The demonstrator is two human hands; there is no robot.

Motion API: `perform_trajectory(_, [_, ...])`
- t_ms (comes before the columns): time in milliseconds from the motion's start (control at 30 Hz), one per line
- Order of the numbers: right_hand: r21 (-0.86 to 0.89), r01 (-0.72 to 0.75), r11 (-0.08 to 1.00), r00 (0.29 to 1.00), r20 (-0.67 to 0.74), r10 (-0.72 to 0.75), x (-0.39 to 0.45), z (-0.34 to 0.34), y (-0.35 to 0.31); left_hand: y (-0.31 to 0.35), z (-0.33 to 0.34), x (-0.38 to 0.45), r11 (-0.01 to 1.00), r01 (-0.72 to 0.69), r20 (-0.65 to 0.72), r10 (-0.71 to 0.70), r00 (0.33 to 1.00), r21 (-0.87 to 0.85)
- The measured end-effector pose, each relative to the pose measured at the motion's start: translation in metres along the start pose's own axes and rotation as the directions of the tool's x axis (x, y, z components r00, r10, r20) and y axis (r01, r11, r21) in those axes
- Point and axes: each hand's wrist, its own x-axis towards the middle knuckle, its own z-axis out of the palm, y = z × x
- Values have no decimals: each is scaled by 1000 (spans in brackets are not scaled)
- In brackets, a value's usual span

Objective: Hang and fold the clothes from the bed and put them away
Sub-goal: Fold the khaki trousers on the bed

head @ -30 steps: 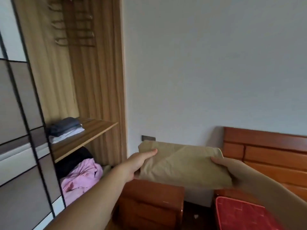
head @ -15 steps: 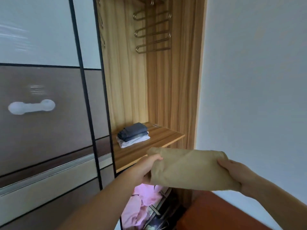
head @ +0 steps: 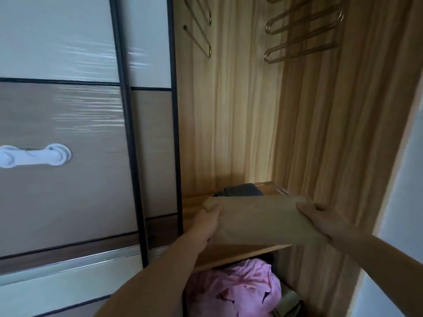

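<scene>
The open wardrobe (head: 320,133) at the right holds a dark folded garment (head: 242,190) at the back of its wooden shelf (head: 240,252), and in the compartment below lies a crumpled pink cloth (head: 238,291). In the lower centre the folded tan garment (head: 258,220) is held over the shelf, long axis left to right, with the left hand (head: 207,227) gripping its left end and the right hand (head: 317,217) its right end. It hides most of the dark garment, and the fingers under it cannot be seen.

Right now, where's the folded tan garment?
In the head view, the folded tan garment is held between the left hand and right hand, over the wardrobe shelf, just in front of the dark folded clothes.
</scene>
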Motion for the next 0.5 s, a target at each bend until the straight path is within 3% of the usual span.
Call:
perform_trajectory(233, [-30, -154, 988, 988, -20, 153, 126, 19, 24, -1, 46, 120, 995, 14, -136, -1, 991, 97])
perform_trajectory(400, [51, -196, 979, 976, 104, 190, 219, 39, 27, 15, 58, 193, 996, 52, -203, -36, 978, 77])
perform_trajectory(500, [-13, -151, 988, 974, 166, 151, 270, 64, 22, 18, 56, 235, 992, 113, -267, -96, 959, 49])
